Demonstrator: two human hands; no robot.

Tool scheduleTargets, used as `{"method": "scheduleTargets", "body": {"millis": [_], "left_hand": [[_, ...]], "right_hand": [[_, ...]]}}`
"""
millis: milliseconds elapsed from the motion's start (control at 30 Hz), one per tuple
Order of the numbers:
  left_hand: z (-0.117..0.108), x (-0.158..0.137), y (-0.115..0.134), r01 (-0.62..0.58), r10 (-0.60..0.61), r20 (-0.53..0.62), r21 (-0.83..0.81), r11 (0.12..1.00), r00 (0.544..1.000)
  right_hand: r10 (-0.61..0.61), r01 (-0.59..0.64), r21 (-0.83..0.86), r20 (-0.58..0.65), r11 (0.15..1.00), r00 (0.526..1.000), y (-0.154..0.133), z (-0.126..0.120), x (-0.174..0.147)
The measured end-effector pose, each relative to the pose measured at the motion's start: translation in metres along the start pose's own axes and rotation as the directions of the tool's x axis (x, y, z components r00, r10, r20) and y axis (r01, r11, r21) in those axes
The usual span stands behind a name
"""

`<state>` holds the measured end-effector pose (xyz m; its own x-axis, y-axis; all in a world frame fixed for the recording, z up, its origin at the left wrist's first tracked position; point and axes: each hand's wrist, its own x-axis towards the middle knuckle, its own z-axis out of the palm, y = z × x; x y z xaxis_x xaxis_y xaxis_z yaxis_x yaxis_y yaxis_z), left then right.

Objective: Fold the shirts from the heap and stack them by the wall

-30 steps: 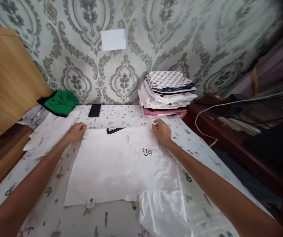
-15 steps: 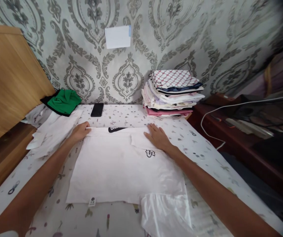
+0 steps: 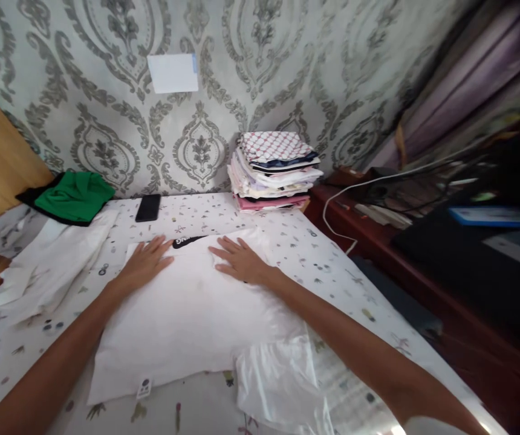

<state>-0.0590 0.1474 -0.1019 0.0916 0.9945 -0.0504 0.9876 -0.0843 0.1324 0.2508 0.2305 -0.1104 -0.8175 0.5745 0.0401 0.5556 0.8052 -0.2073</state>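
A white shirt (image 3: 187, 320) lies spread on the patterned sheet in front of me, its far edge folded over. Part of a black print with white letters shows near that edge, and a small label hangs at the near edge. My left hand (image 3: 148, 261) rests on the far left part of the cloth, fingers spread. My right hand (image 3: 240, 260) lies flat on the far right part, fingers apart. A shiny white piece of fabric (image 3: 282, 380) sits at the shirt's near right corner.
A stack of folded clothes (image 3: 273, 175) stands by the wall. At the left lie a green garment (image 3: 76, 196) and white clothes (image 3: 55, 260). A black phone (image 3: 148, 208) is on the sheet (image 3: 332, 290). Right of it runs a dark red surface (image 3: 378, 248) with a white cable (image 3: 328, 211).
My left hand has let go of the shirt's far left corner and now lies flat on the cloth. My right hand has spread its fingers. The camera view has turned to the right.
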Motion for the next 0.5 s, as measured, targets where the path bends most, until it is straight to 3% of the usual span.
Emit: {"method": "scheduleTargets", "body": {"millis": [133,233,333,500], "left_hand": [[0.002,0.000,-0.003,0.004,-0.003,-0.031,0.032,0.999,1.000],[0.000,-0.003,-0.005,0.014,-0.013,-0.035,0.027,1.000,0.999],[-0.001,-0.009,-0.015,0.093,-0.092,-0.031,0.022,0.995,0.995],[-0.010,-0.029,-0.035,0.281,-0.281,-0.050,0.001,0.960,0.958]], "right_hand": [[0.065,-0.065,0.070,-0.002,0.995,0.998,-0.001,-0.008,-0.003],[0.217,-0.213,0.068,-0.060,0.975,0.974,0.007,-0.011,-0.008],[0.368,-0.366,0.035,-0.089,0.930,0.926,0.020,-0.012,-0.018],[0.454,-0.455,0.029,-0.153,0.890,0.878,0.035,-0.016,-0.055]]}}
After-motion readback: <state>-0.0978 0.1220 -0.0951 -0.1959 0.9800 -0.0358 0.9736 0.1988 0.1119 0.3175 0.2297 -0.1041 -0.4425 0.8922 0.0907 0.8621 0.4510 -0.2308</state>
